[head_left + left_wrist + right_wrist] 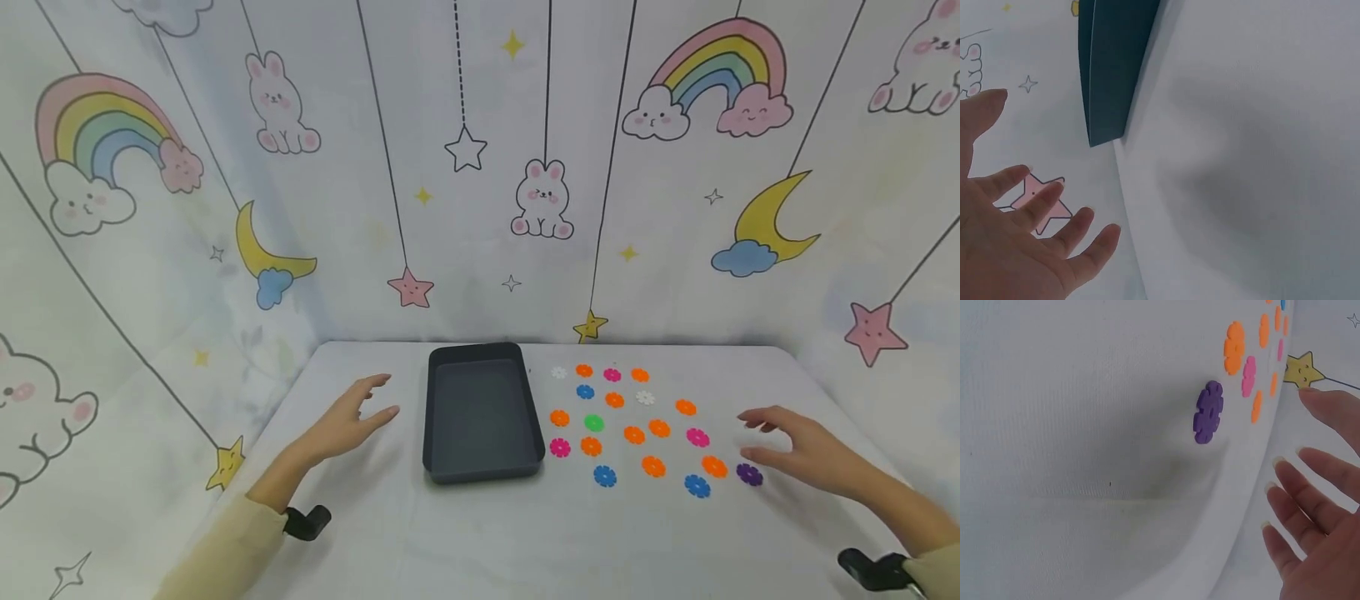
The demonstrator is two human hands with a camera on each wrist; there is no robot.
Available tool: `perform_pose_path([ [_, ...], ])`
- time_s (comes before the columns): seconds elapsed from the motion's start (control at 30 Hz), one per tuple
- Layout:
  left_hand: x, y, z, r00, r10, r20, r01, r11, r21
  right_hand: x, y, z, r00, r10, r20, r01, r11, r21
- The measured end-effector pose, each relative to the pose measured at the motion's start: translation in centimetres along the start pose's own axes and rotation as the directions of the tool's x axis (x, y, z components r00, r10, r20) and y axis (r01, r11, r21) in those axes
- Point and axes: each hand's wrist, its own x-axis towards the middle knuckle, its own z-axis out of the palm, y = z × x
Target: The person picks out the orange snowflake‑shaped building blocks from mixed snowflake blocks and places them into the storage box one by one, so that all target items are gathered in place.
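The person's right hand hovers with fingers spread and relaxed, holding nothing, just beside the purple flower piece at the near right edge of the scattered pieces on the table. The left hand is also spread and empty, near the dark tray. I think it is best to pinch the purple piece by its rim, lightly, without pushing the orange piece beside it.

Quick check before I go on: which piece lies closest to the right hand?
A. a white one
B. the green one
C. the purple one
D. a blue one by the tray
C. The purple piece lies just off the fingers of the right hand, which hovers open beside it; the green piece sits far closer to the tray.
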Motion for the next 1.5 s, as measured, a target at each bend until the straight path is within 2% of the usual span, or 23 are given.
perform_pose_path([
  [0.17, 0.3, 0.8, 0.6, 0.995, -0.089, 0.042, 0.093, 0.99, -0.109, 0.4, -0.4, 0.8, 0.998, 0.027, 0.061, -0.028, 0.999, 0.024],
  [0.37, 0.6, 1.2, 1.5, 0.99, -0.136, 0.046, 0.142, 0.975, -0.174, 0.7, -0.6, 1.7, 0.99, 0.038, 0.137, -0.047, 0.997, 0.063],
  [0.63, 1.0, 1.4, 2.5, 0.973, -0.202, 0.107, 0.228, 0.903, -0.365, 1.1, -1.2, 2.3, 0.979, 0.036, 0.202, -0.059, 0.992, 0.109],
  [0.77, 1.1, 1.5, 3.1, 0.966, -0.215, 0.143, 0.256, 0.865, -0.431, 1.1, -1.5, 2.6, 0.972, 0.051, 0.227, -0.075, 0.992, 0.097],
  [0.97, 1.1, 1.4, 3.7, 0.957, -0.219, 0.188, 0.286, 0.812, -0.509, 1.3, -2.0, 2.5, 0.973, 0.058, 0.222, -0.078, 0.994, 0.082],
  [1.13, 1.4, 1.2, 4.3, 0.95, -0.216, 0.224, 0.306, 0.779, -0.547, 1.4, -2.2, 2.5, 0.97, 0.076, 0.23, -0.095, 0.993, 0.073],
  [1.3, 1.7, 1.1, 4.7, 0.942, -0.202, 0.268, 0.326, 0.743, -0.585, 1.7, -2.4, 2.3, 0.961, 0.086, 0.261, -0.121, 0.985, 0.123],
  [1.5, 1.9, 1.0, 5.2, 0.936, -0.195, 0.295, 0.337, 0.74, -0.582, 1.9, -2.9, 1.7, 0.959, 0.017, 0.283, -0.077, 0.976, 0.204],
])
